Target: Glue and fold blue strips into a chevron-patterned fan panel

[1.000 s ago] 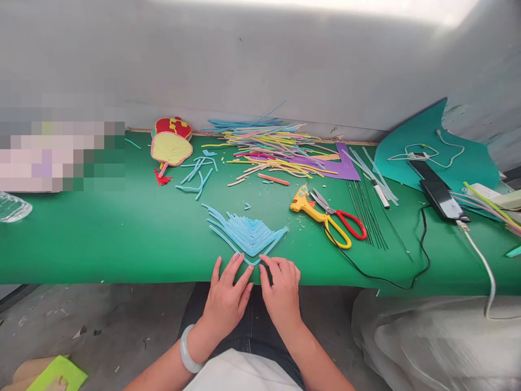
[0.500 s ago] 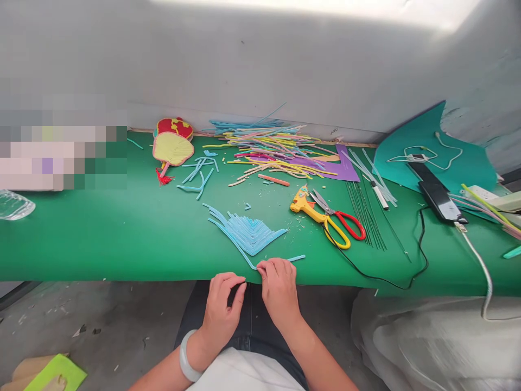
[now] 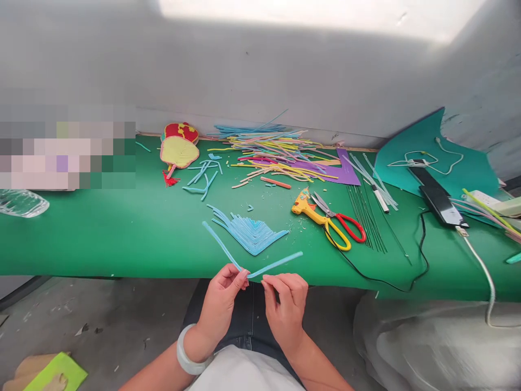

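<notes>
In the head view, my left hand (image 3: pixel 223 300) pinches a light blue pipe cleaner (image 3: pixel 280 260) at its bend. The pipe cleaner opens into a wide V over the table's near edge, one arm reaching up-left and the other right. My right hand (image 3: pixel 287 297) is just right of the bend, thumb and index fingertips together with nothing visible in them, below the V's right arm. Beyond the V lies a chevron of nested blue pipe cleaners (image 3: pixel 253 234), packed tightly side by side. A small bent blue piece (image 3: pixel 250 208) lies above it.
A yellow glue gun (image 3: pixel 311 212) and red-and-yellow-handled scissors (image 3: pixel 345 225) lie to the right, with a black cord trailing. A heap of coloured pipe cleaners (image 3: pixel 277 155) lies against the wall. Fan-shaped crafts (image 3: pixel 179 151), thin green wires (image 3: pixel 366 220) and a power bank (image 3: pixel 442 205) are around.
The bent blue pipe cleaner has been lifted off the table and passed from my right hand to my left. My right hand has let go and shifted slightly right.
</notes>
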### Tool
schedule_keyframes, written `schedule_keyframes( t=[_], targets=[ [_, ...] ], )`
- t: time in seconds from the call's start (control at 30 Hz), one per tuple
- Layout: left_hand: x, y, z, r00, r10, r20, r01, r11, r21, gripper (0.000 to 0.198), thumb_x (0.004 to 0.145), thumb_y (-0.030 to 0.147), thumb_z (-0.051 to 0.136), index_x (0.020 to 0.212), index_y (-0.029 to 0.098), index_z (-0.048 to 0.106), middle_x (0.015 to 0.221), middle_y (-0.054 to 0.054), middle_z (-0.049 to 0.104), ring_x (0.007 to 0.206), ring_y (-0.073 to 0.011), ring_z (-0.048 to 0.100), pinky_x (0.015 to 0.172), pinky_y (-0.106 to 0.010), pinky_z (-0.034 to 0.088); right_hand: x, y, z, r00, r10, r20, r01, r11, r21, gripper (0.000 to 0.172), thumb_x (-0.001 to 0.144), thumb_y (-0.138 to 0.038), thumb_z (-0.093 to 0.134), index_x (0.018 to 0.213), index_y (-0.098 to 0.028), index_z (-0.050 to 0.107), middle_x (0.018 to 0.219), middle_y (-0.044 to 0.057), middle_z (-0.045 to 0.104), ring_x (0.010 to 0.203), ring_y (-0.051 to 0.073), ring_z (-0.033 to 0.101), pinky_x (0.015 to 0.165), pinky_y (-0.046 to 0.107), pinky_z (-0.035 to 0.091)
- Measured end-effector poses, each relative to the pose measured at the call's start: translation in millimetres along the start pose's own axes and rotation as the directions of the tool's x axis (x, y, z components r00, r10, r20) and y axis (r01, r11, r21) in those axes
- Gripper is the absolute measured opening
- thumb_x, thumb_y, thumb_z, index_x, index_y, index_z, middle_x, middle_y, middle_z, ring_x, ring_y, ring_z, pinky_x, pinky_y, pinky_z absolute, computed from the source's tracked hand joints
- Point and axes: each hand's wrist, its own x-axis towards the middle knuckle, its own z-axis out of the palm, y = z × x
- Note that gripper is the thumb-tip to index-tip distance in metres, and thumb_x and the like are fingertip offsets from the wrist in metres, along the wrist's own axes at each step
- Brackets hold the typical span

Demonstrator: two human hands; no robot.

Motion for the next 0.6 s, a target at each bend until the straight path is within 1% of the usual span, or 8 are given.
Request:
schedule_keyframes(
  t=[0.07,0.1,0.2,0.27,0.37,0.47,0.53,0.6],
  targets=[
    [-1,1,2.4,1.0,-0.022,-0.009,0.021,0.997,-0.068,0.037,0.069,0.051,0.084,0.072,0.018,0.067,0.072,0.002,0.06,0.069,-0.0108,0.053,0.07,-0.024,0.048,-4,-5,3,0.981,0.186,0.055,-0.192,0.972,0.136,0.005,0.095,-0.022,0.063,0.097,-0.025,0.066,0.087,0.001,0.064,0.083,0.016,0.06,0.078,0.031,0.049],
    [-2,1,3.8,1.0,-0.032,-0.001,0.031,0.995,-0.09,0.036,0.068,0.05,0.085,0.071,0.018,0.068,0.073,0.001,0.061,0.07,-0.0109,0.054,0.071,-0.024,0.048,-5,-8,5,0.948,0.29,0.128,-0.312,0.925,0.217,0.005,0.096,-0.026,0.062,0.094,-0.024,0.066,0.086,0.001,0.063,0.081,0.016,0.06,0.075,0.029,0.05],
    [-3,-1,7.8,0.998,-0.049,0.043,0.054,0.992,-0.118,0.032,0.068,0.046,0.086,0.071,0.018,0.071,0.075,0.0,0.065,0.076,-0.0128,0.059,0.079,-0.026,0.05,-6,-13,10,0.791,0.501,0.351,-0.61,0.693,0.385,0.018,0.096,-0.037,0.06,0.087,-0.023,0.066,0.085,0.001,0.063,0.078,0.015,0.061,0.071,0.027,0.05],
    [-3,-4,9.5,0.999,-0.028,0.046,0.033,0.993,-0.109,0.029,0.068,0.045,0.086,0.071,0.019,0.073,0.077,0.0,0.066,0.079,-0.0143,0.062,0.083,-0.028,0.051,-5,-13,11,0.705,0.561,0.434,-0.71,0.56,0.427,0.024,0.095,-0.043,0.06,0.084,-0.022,0.065,0.085,0.001,0.062,0.079,0.015,0.06,0.074,0.027,0.05],
    [-3,-8,9.3,0.998,0.069,0.002,-0.069,0.997,-0.039,0.028,0.069,0.044,0.085,0.068,0.02,0.071,0.077,0.0,0.065,0.079,-0.0146,0.063,0.08,-0.027,0.052,-4,-12,9,0.634,0.607,0.479,-0.772,0.461,0.438,0.03,0.092,-0.048,0.061,0.081,-0.021,0.063,0.084,0.0,0.059,0.079,0.015,0.058,0.075,0.027,0.049],
    [-3,-11,6.2,0.985,0.171,-0.013,-0.168,0.978,0.123,0.027,0.074,0.045,0.08,0.07,0.02,0.071,0.076,0.0,0.066,0.075,-0.0145,0.062,0.074,-0.025,0.051,-2,-11,7,0.626,0.614,0.48,-0.779,0.461,0.425,0.03,0.092,-0.048,0.061,0.078,-0.021,0.062,0.082,0.0,0.059,0.077,0.015,0.057,0.073,0.027,0.047],
    [-3,-12,3.4,0.973,0.228,-0.01,-0.219,0.944,0.247,0.025,0.08,0.045,0.075,0.075,0.02,0.072,0.077,-0.001,0.067,0.075,-0.0144,0.062,0.072,-0.025,0.05,0,-11,6,0.658,0.601,0.453,-0.753,0.514,0.411,0.028,0.093,-0.044,0.061,0.077,-0.021,0.062,0.081,0.0,0.059,0.076,0.014,0.057,0.073,0.026,0.047],
    [-4,-13,0.8,0.96,0.279,-0.008,-0.26,0.905,0.336,0.023,0.084,0.043,0.071,0.077,0.021,0.071,0.078,-0.001,0.067,0.074,-0.014,0.061,0.071,-0.024,0.049,1,-11,5,0.709,0.572,0.413,-0.705,0.592,0.391,0.024,0.094,-0.039,0.06,0.078,-0.022,0.063,0.081,0.0,0.059,0.077,0.014,0.057,0.073,0.026,0.046]
  ],
)
